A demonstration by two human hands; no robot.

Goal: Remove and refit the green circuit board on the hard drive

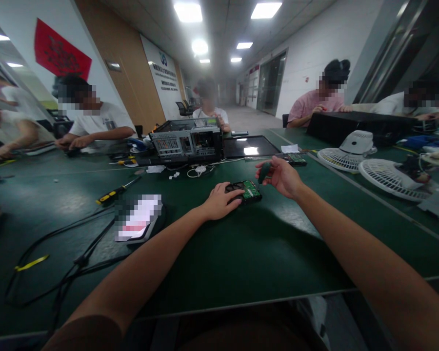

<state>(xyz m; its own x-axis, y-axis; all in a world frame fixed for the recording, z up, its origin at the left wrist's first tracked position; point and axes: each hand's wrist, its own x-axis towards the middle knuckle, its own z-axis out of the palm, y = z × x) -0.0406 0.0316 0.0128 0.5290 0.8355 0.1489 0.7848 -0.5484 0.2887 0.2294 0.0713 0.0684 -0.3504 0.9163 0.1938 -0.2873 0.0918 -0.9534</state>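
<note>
A hard drive [251, 191], its green circuit board facing up, lies on the green table in front of me. My left hand [223, 201] holds it down from the left, fingers laid across its top and edge. Just beyond its right end, my right hand [281, 178] is raised above the table. Between that thumb and fingers is a small dark green tool [265, 170], shaped like a short screwdriver handle and pointing down toward the drive. Its tip is too blurred to make out.
An opened computer case [188, 141] stands ahead, beside a dark flat panel [252, 146]. A phone [141, 219], black cables [82, 261] and a yellow-black screwdriver [113, 194] lie left. White fan parts [391, 178] and another circuit board [295, 159] sit right. Several people work around the table.
</note>
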